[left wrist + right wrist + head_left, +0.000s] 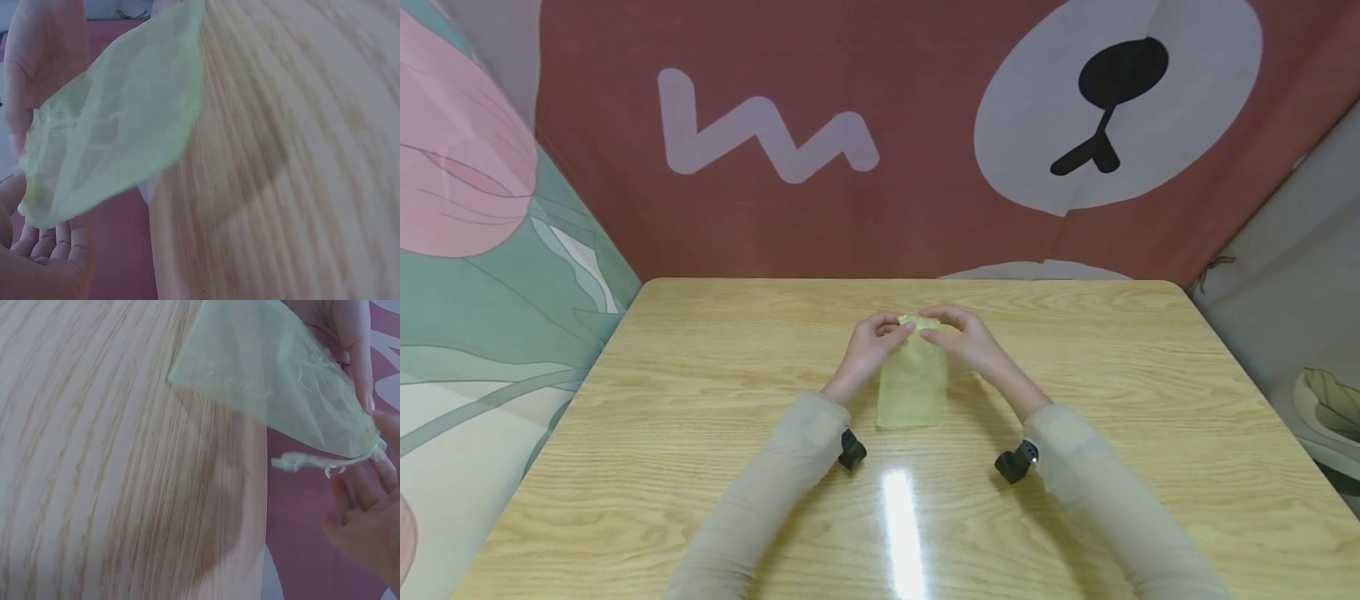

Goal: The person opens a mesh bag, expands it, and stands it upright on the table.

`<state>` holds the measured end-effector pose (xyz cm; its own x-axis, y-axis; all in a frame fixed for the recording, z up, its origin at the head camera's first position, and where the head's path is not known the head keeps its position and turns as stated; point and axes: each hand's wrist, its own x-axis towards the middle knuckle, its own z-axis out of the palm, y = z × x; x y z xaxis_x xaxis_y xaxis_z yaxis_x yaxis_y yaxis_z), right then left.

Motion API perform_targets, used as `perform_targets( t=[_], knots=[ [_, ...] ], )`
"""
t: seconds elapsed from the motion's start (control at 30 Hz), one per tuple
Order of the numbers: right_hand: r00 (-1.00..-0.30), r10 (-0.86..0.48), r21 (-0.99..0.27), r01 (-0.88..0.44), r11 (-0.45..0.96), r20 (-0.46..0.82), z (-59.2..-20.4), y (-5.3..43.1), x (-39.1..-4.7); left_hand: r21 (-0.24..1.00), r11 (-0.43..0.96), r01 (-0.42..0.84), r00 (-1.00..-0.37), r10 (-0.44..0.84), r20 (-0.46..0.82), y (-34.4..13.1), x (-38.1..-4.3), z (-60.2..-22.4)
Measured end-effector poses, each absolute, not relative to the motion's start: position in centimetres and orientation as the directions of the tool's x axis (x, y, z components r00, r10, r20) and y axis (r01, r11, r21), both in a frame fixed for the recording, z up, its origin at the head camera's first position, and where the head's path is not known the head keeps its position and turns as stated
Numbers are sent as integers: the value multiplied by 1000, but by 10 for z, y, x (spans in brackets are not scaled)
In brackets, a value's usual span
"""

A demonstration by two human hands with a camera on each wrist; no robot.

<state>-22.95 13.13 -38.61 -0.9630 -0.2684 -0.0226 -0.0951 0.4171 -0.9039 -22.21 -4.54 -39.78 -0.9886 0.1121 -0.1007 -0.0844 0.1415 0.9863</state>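
A sheer pale green drawstring pouch (913, 383) hangs from both hands over the middle of the table, its gathered mouth at the top. My left hand (870, 343) pinches the left side of the mouth between thumb and fingers. On the opposite side, my right hand (967, 337) pinches the other corner, thumb close to the left thumb. In the right wrist view a ribbon (306, 461) trails from the gathered end of the pouch (262, 375). Through the thin fabric in the left wrist view, the pouch (131, 106) looks flat, with faint creases.
The wood-grain table (662, 467) spreads around the hands, with a bright light reflection near its front. Behind its far edge hangs a reddish-brown cloth (925, 225) with a cartoon print. A floral cloth (475, 317) hangs at the left. Small black cameras (1017, 462) sit at both wrists.
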Motion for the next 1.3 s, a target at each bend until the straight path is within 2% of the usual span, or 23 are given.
perform_targets(
  t=[0.33, 0.63, 0.87, 1.3],
  knots=[
    [-975, -221, -916, -109, 387, 23, -385, 131, -230, 988, 137, -74, -991, 97, -88, -44, -223, -395],
    [-993, -117, -923, -20, 384, -27, -386, 138, -233, 981, 162, -107, -990, 74, -120, -49, -224, -395],
    [-992, -121, -939, -13, 343, -31, -387, 140, -231, 984, 141, -112, -991, 53, -120, -51, -224, -396],
    [-995, -64, -920, 50, 388, -81, -388, 144, -229, 983, 168, -78, -996, 20, -82, -55, -222, -400]
  ],
)
